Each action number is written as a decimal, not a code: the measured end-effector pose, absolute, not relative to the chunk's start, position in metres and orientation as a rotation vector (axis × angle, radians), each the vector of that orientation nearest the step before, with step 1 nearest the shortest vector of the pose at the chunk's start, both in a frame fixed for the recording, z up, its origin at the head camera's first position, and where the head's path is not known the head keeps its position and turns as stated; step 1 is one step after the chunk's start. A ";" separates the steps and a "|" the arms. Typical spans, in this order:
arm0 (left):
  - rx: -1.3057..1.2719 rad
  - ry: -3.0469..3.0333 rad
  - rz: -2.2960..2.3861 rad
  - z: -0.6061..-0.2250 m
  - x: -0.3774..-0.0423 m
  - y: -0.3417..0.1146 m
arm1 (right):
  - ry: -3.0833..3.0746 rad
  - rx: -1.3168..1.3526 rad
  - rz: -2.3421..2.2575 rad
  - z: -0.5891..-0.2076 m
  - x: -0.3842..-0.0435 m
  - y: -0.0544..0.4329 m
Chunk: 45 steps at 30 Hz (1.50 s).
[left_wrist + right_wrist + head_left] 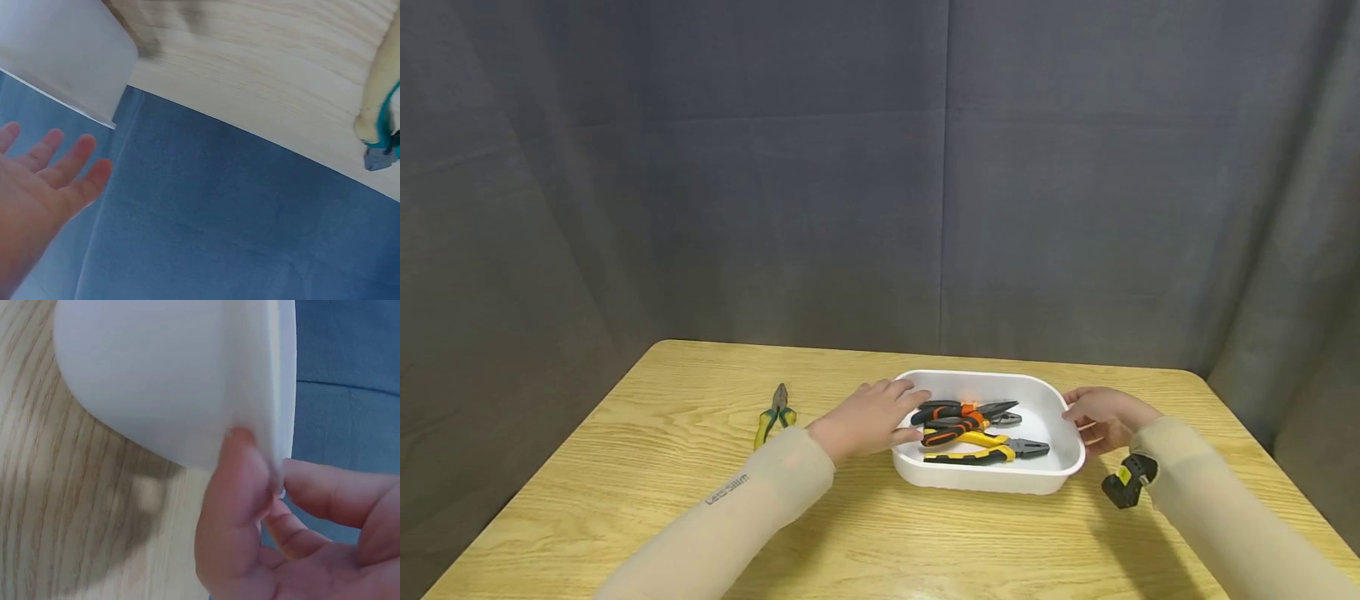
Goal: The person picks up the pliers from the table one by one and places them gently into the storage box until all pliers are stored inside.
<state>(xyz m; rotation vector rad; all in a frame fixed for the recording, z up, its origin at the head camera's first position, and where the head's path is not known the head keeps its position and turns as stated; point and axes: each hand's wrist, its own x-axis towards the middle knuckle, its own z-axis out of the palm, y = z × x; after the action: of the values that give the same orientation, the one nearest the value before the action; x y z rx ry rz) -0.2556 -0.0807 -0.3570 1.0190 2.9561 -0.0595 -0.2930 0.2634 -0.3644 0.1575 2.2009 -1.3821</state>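
Note:
A white plastic tray (985, 479) stands on the table's right half, holding several pliers. Among them lie black-and-orange pliers (953, 430) and yellow-and-black pliers (981, 456), piled partly over one another. My right hand (1105, 415) pinches the tray's right end; in the right wrist view, thumb and fingers close on the rim of the tray (156, 375). Over the tray's left end hovers my left hand (871, 417), fingers extended. The left wrist view shows those fingers (75, 162) spread, apart from the tray wall (69, 50).
Green-and-yellow pliers (769, 419) lie on the wooden table (662, 442), left of my left forearm, which covers part of the handles. A dark cloth curtain (820, 208) hangs behind the table. A black wrist device (1126, 483) sits at my right wrist.

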 end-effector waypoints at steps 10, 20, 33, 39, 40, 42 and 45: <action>1.002 2.978 0.036 -0.360 -0.251 -0.097 | 2.217 0.155 -1.379 -0.371 -0.293 0.267; 1.026 3.020 0.094 -0.364 -0.247 -0.106 | 2.197 0.141 -1.434 -0.375 -0.292 0.266; 1.030 3.041 0.197 -0.364 -0.240 -0.119 | 2.205 0.117 -1.433 -0.376 -0.293 0.269; 1.057 3.059 0.214 -0.365 -0.238 -0.126 | 2.207 0.106 -1.426 -0.374 -0.293 0.268; 1.060 3.061 0.211 -0.365 -0.238 -0.127 | 2.205 0.105 -1.426 -0.374 -0.293 0.268; 1.056 3.065 0.197 -0.366 -0.238 -0.130 | 2.203 0.106 -1.431 -0.373 -0.292 0.268; 1.024 3.064 0.195 -0.367 -0.237 -0.133 | 2.201 0.111 -1.438 -0.373 -0.292 0.268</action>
<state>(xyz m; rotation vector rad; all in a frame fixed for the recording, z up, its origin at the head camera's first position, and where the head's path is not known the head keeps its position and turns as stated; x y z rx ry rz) -0.2367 -0.1331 -0.3668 1.0239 3.0636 0.1947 -0.2922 0.2681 -0.3727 0.1106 2.2012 -1.4379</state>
